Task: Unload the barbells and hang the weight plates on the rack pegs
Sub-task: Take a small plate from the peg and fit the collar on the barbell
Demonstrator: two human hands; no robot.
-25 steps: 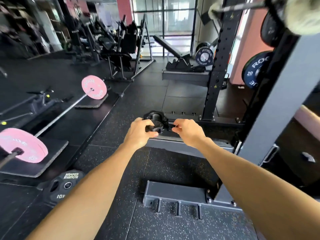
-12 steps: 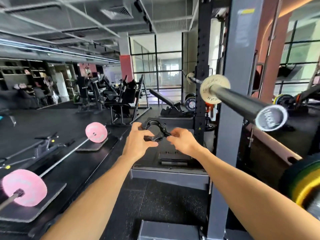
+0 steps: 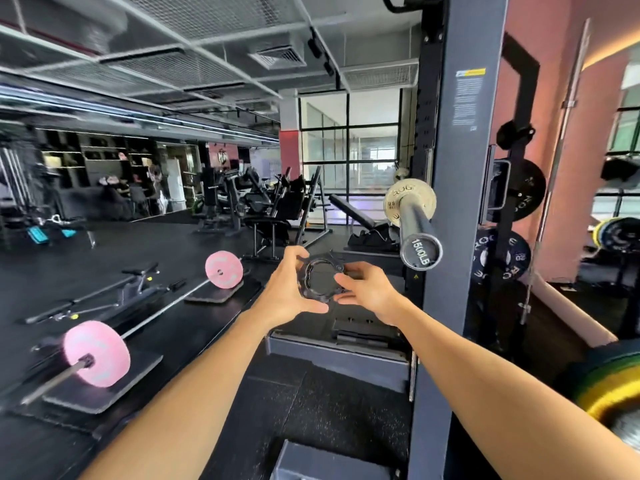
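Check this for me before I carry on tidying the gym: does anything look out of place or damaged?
Nothing looks damaged or spilled. Both hands, left hand and right hand, hold a black barbell collar in the air, off any bar. The racked barbell sleeve is bare.
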